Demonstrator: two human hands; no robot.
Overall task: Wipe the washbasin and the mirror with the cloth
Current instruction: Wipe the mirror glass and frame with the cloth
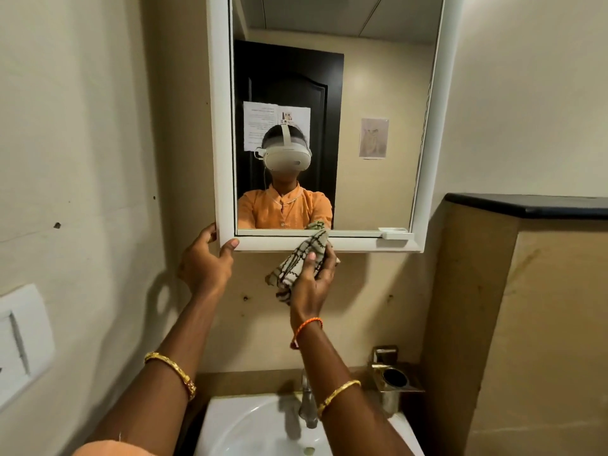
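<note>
A white-framed mirror (371, 77) hangs on the wall straight ahead. My left hand (205, 261) grips the frame's bottom left corner, thumb on the front face. My right hand (312, 281) holds a bunched checked cloth (304, 255) against the underside and lower rail of the frame, near its middle. The white washbasin (250, 426) sits below at the bottom of the view, with a metal tap (307, 406) partly hidden behind my right forearm.
A metal holder with a cup (393, 380) is fixed to the wall right of the tap. A tan partition with a dark ledge (533, 205) stands at the right. A white flush plate (23, 343) is on the left wall.
</note>
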